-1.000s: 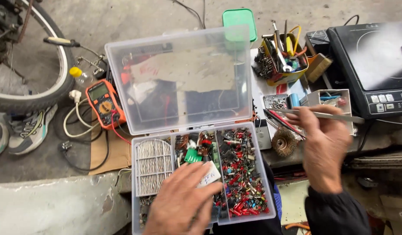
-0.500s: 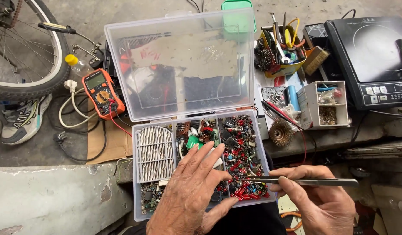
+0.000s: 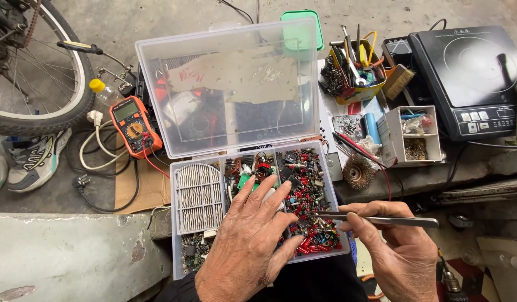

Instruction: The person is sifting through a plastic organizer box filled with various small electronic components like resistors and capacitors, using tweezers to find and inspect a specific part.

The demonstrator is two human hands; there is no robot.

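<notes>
Your left hand (image 3: 250,246) lies flat, fingers spread wide, over the middle compartments of the clear plastic parts box (image 3: 186,268), which sits near you with its lid (image 3: 230,84) propped open on the far side. Your right hand (image 3: 398,251) pinches metal tweezers (image 3: 376,220), tips pointing left into the right compartment among red and black components (image 3: 309,190). An orange multimeter (image 3: 132,126) rests left of the box; a wire brush wheel (image 3: 356,171) lies just right.

Both hands are bare, with no gloves or rings. The left hand (image 3: 247,246) ends in a dark sleeve (image 3: 183,286) at the wrist. The right hand (image 3: 401,254) shows no sleeve; its wrist leaves the lower edge.
</notes>
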